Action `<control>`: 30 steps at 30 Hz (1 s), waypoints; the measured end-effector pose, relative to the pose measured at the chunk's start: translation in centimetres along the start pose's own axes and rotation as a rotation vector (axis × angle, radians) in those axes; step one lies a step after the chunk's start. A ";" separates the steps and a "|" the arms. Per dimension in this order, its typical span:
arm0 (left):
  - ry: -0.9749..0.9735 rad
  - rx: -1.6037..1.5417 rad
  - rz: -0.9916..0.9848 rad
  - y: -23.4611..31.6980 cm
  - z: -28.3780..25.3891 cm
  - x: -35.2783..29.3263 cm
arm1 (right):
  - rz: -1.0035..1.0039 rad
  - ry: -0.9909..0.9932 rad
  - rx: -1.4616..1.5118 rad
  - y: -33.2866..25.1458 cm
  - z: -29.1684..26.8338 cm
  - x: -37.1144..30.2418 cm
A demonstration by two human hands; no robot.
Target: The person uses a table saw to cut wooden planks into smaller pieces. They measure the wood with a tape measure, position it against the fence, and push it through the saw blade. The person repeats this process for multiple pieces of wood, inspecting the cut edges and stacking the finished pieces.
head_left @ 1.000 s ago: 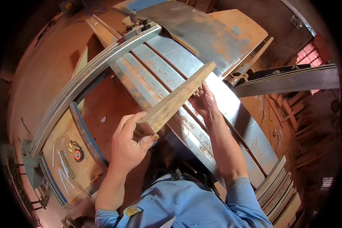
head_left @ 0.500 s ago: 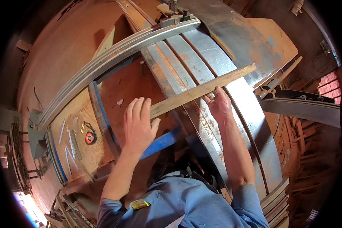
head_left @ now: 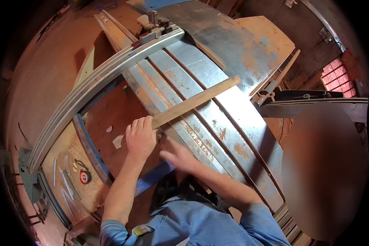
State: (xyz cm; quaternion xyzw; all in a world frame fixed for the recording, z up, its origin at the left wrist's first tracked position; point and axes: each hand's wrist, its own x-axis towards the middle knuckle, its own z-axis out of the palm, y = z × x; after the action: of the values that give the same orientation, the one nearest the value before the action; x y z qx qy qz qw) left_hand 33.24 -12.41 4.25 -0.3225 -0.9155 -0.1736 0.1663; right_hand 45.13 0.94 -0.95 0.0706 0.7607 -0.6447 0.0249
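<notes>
A long wooden strip (head_left: 197, 101) lies slantwise across the slotted metal machine table (head_left: 238, 123), its far right end reaching past one of the slots. My left hand (head_left: 141, 137) is closed around the strip's near left end, over the table's left edge. My right hand (head_left: 178, 156) is off the strip, a little below and right of my left hand. It is smeared by motion, but thumb and fingers look apart, with nothing visible in them. A pale wood scrap (head_left: 118, 141) lies just left of my left hand.
A long metal rail (head_left: 106, 78) curves along the far left side, with a clamp-like fitting (head_left: 153, 30) on it. At left, a tape measure (head_left: 85, 176) lies on a wooden board near several thin strips. A blue frame bar (head_left: 153, 178) runs below my hands. A blurred oval covers the right side.
My right hand has let go of the strip's middle and swung left and nearer to me. My left hand now wraps the strip's end. The whole view has shifted.
</notes>
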 end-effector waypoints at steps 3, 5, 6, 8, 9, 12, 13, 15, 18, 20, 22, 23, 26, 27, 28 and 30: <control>0.012 0.002 0.018 -0.1 0.4 0.7 | -0.357 -0.164 -0.761 3.0 3.7 -2.3; 0.039 0.020 0.016 -0.3 0.2 0.7 | -0.330 -0.257 -0.962 4.0 4.4 -2.3; 0.051 0.028 0.016 -0.3 0.1 0.7 | -0.304 -0.288 -0.979 4.6 4.7 -2.3; 0.053 0.049 0.017 -0.5 -0.2 0.7 | -0.254 -0.355 -1.011 3.3 4.7 -2.2; 0.067 0.060 0.023 -0.4 -0.5 0.7 | -0.293 -0.323 -1.030 3.6 5.0 -2.3; 0.093 0.097 0.051 0.4 -1.3 1.5 | -0.311 -0.285 -1.016 4.4 4.8 -2.3; 0.102 0.121 0.062 0.3 -1.5 1.5 | -0.305 -0.300 -1.019 3.9 4.7 -2.2; 0.111 0.142 0.060 0.5 -2.0 1.6 | -0.312 -0.309 -1.028 4.0 4.6 -2.0; 0.156 0.122 0.091 0.0 -1.7 2.0 | -0.309 -0.336 -1.029 4.1 4.2 -1.7; 0.161 0.116 0.099 -0.8 -1.3 2.1 | -0.304 -0.368 -1.019 3.9 4.2 -1.6; 0.157 0.096 0.112 -1.6 -0.6 2.6 | -0.303 -0.406 -1.004 3.5 3.9 -1.4; 0.148 0.103 0.107 -2.1 -0.5 3.0 | -0.329 -0.416 -0.978 3.5 4.1 -1.1; 0.114 0.087 0.129 -2.8 1.7 4.9 | -0.289 -0.434 -0.976 3.7 3.6 -0.7; 0.126 0.086 0.127 -3.0 2.3 5.4 | -0.291 -0.434 -0.964 3.9 3.6 -0.7; 0.137 0.081 0.131 -3.1 2.9 6.0 | -0.288 -0.427 -0.953 4.1 3.7 -0.8; 0.140 0.098 0.124 -4.2 3.7 7.5 | -0.285 -0.449 -0.930 3.9 4.0 -0.6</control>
State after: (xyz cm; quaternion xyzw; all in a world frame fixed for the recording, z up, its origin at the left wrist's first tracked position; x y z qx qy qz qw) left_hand 24.33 -9.89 3.18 -0.3572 -0.8873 -0.1399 0.2562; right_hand 46.06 -2.40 -5.36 -0.1914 0.9441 -0.2361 0.1279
